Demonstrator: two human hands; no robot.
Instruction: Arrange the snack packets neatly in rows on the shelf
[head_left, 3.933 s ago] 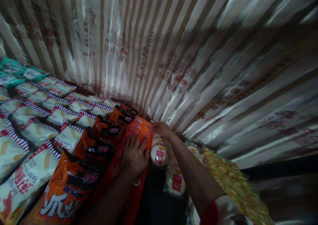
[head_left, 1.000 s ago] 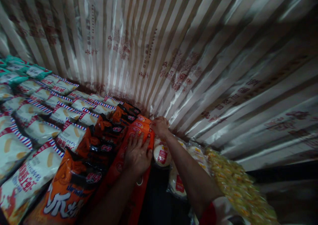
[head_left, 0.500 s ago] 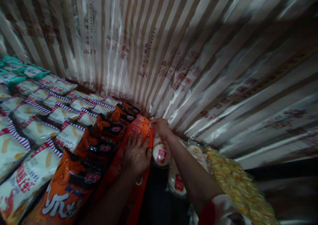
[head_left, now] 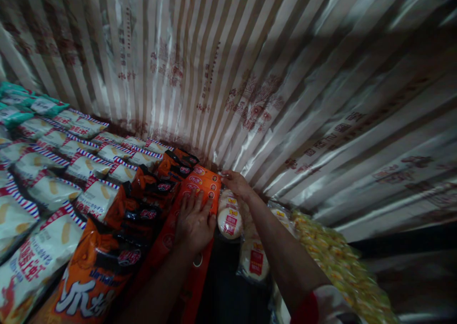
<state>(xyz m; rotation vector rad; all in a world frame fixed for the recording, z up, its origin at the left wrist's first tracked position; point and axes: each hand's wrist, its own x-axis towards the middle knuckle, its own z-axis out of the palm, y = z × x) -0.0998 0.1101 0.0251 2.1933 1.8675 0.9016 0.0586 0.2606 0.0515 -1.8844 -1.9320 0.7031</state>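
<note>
A long, flat orange strip [head_left: 203, 181] with repeated round logos runs from the back wall toward me; whether it is card or a box top I cannot tell. My left hand [head_left: 194, 224] lies flat on it, palm down, with fingers spread. Just off the strip's far right corner is my right hand [head_left: 237, 183], its fingers stretched leftward and nothing visible in them. Below that hand sits a clear pack of round white cakes [head_left: 229, 221] with a red label. Another such pack [head_left: 254, 261] lies nearer me, partly hidden by my right forearm.
Orange and black snack bags [head_left: 103, 267] line the strip's left side. Beyond them are rows of white snack bags [head_left: 57, 188], with green bags [head_left: 48, 106] at far left. Yellow wrapped items [head_left: 332, 252] lie at right. A striped, pleated foil-like sheet [head_left: 200, 76] rises behind everything.
My right hand has shifted slightly right, from the strip's far corner to just beside it. More of the white cake pack shows. My left hand stays flat on the strip.
</note>
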